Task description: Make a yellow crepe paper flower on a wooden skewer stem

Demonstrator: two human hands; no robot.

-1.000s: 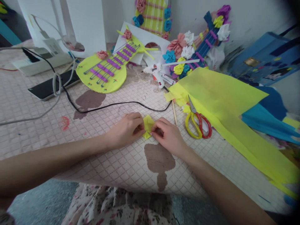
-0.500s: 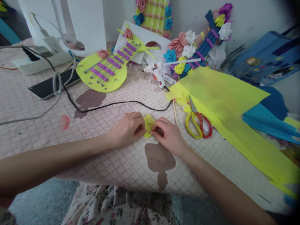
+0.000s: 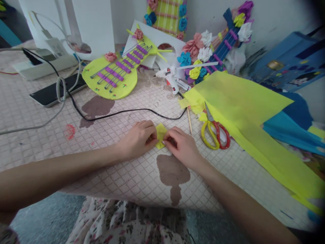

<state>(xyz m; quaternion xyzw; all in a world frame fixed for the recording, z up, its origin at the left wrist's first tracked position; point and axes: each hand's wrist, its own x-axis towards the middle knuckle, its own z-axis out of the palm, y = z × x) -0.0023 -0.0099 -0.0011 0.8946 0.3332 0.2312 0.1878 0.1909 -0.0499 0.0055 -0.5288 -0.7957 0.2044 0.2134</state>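
Fingers (image 3: 152,136) of both hands: thumb and forefinger of each brought together, pinching the lower part of one small yellow piece (image 3: 160,130), which lies on the patterned surface (image 3: 122,122) between them. We record the left hand (image 3: 138,140) at its 9 o'clock and the right hand (image 3: 183,148) at its 3 o'clock. Whether the piece is paper or cloth, we cannot tell.

Surroundings, by the clock, taken from the small yellow piece:

- 12 o'clock: white glue gun (image 3: 170,80), its black cord (image 3: 132,110) curving across the surface towards 10 o'clock.
- 1 o'clock: blue guitar-shaped craft (image 3: 223,51), purple bars, trimmed with coloured flowers.
- 2 o'clock: large yellow sheets (image 3: 236,96), partly over blue material (image 3: 284,127). Nearer to us, a thin wooden stick (image 3: 189,122).
- 3 o'clock: scissors (image 3: 214,130), one handle yellow, one red, blades pointing away from us.
- 6 o'clock: dark patch (image 3: 173,169) on the covering.
- 10 o'clock: black flat device (image 3: 54,91); beyond it, white power strip (image 3: 45,66).
- 11 o'clock: yellow guitar-shaped craft (image 3: 114,79), purple bars, dark strings, pink flowers.
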